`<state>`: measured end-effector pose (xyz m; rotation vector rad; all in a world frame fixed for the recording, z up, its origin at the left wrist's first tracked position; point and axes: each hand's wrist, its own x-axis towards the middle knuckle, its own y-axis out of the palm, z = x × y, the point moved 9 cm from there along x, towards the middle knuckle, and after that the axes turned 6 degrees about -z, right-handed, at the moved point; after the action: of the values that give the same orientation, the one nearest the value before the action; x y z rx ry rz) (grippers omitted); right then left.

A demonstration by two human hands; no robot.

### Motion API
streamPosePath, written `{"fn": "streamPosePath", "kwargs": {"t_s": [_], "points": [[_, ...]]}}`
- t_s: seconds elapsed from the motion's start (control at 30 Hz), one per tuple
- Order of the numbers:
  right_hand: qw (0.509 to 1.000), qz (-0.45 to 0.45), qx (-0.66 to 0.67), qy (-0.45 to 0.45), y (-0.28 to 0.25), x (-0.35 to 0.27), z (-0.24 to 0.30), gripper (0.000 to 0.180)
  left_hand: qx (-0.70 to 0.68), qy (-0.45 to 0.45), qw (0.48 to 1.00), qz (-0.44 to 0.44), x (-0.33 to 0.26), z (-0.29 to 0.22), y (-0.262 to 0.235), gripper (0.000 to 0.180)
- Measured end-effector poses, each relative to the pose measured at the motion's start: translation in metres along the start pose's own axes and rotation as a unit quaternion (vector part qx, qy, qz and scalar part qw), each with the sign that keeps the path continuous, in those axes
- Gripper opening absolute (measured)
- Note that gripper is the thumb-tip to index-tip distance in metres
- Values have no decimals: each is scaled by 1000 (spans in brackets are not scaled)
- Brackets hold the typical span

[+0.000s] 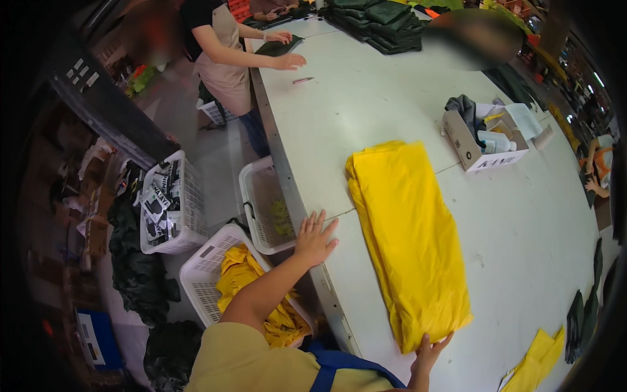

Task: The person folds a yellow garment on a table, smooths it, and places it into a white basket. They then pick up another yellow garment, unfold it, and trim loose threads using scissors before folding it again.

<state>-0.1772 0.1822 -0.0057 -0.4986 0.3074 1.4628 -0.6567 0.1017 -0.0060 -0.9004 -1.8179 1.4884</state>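
A long folded stack of shiny yellow fabric [410, 242] lies lengthwise on the white table [522, 242]. At its near end, my right hand [428, 353] grips the edge, with the thumb and a finger showing against the fabric and the other fingers partly hidden. My left hand [315, 240] rests on the table's left edge, its fingers spread and holding nothing. A gap of bare tabletop separates it from the yellow fabric.
White baskets stand left of the table: one with yellow fabric [241, 277], one with packaged items [161, 202]. A box of supplies [483, 153] sits on the table's right side. Dark folded fabric [382, 26] lies at the far end, near a co-worker's hands [287, 61].
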Motion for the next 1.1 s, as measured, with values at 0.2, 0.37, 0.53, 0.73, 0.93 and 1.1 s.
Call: {"fn": "streamPosePath", "kwargs": {"t_s": [0.2,0.37,0.53,0.73,0.93,1.1], "points": [[996,89,6,-18,127,44,54,89,-5,-6,1000,16,-1,-4,-3,56],[980,155,31,-118,260,97,91,94,-15,-7,1000,14,-1,-4,-2,56],[959,250,-86,-101,380,116,137,95,-29,-5,1000,4,1,-3,-6,57],[905,244,-185,-297,369,76,163,78,-31,9,999,-26,3,-4,-4,58],[789,283,-351,-416,224,-37,53,67,-201,-5,954,-221,-26,21,-26,48],[586,317,-534,-521,138,-125,-29,68,-323,-320,821,-345,-186,71,46,41]]}}
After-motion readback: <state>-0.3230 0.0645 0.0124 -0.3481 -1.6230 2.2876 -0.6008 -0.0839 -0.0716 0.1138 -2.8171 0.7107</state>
